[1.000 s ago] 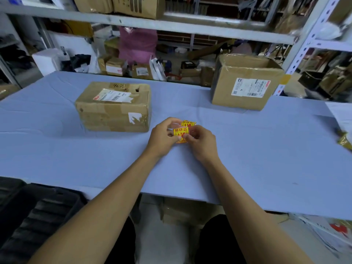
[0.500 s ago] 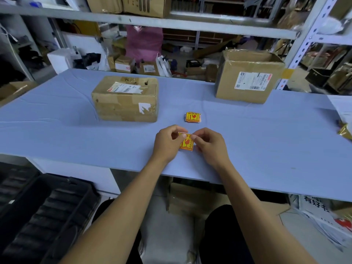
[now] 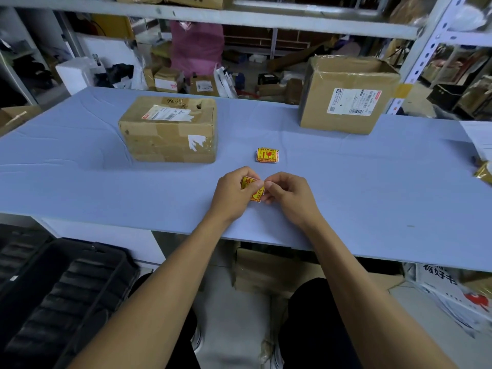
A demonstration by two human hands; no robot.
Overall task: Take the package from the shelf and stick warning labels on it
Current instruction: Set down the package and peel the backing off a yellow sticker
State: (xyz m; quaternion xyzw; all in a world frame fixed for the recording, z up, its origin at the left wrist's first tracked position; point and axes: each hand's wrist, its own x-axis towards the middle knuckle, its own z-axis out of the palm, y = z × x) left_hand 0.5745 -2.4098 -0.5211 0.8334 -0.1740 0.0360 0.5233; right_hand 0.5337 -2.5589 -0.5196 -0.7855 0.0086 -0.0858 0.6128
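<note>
A worn, taped cardboard package [image 3: 170,130] with a white shipping label on top lies on the blue table [image 3: 80,182], to the left of centre. A small stack of yellow-and-red warning labels [image 3: 267,155] sits on the table just right of the package. Nearer the front edge, my left hand [image 3: 234,194] and my right hand [image 3: 288,194] meet and pinch one yellow-and-red warning label [image 3: 253,188] between their fingertips. The fingers cover much of that label.
A larger cardboard box [image 3: 346,95] with a shipping label stands at the back right of the table. White paper [image 3: 479,137] lies at the right edge. Metal shelving [image 3: 239,20] with parcels runs behind. A black crate [image 3: 61,296] sits on the floor at lower left.
Both hands have drawn back toward the front edge with a single label, leaving the stack on the table. The label is now more covered by my fingers.
</note>
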